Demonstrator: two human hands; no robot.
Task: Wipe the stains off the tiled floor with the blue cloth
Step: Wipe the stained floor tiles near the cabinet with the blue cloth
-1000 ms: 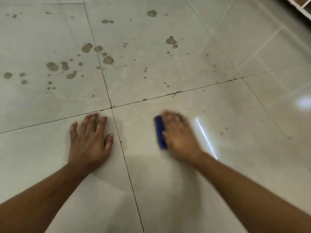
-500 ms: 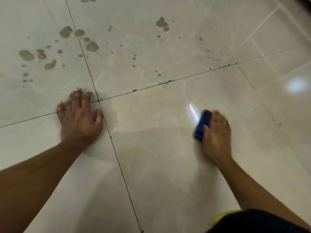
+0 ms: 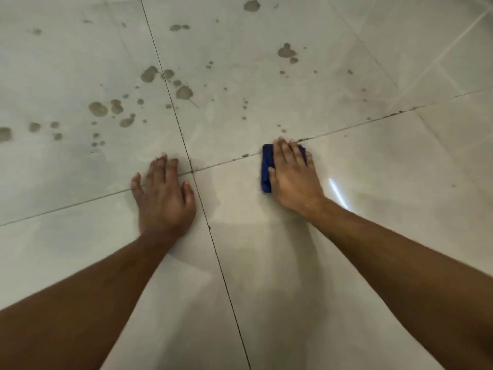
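Observation:
My right hand [image 3: 292, 177] presses flat on a folded blue cloth [image 3: 266, 169], which lies on the pale tiled floor [image 3: 293, 276] right at a dirty grout line [image 3: 346, 129]. Most of the cloth is hidden under the palm and fingers; its left edge shows. My left hand [image 3: 164, 196] rests flat on the floor with fingers spread, beside the crossing of two grout lines [image 3: 192, 172]. Brown stains [image 3: 184, 92] of several sizes spot the tiles beyond both hands, with a larger blot [image 3: 286, 51] farther off to the right.
Small dark specks [image 3: 245, 155] sit along the grout line just left of the cloth. A bright light streak [image 3: 337, 192] reflects off the glossy tile to the right of my right wrist. Faint damp smears [image 3: 72, 236] mark the tile at left.
My right hand has slid the cloth left and away from me, up to the grout line. The left hand stays planted near the grout crossing. The view has shifted forward.

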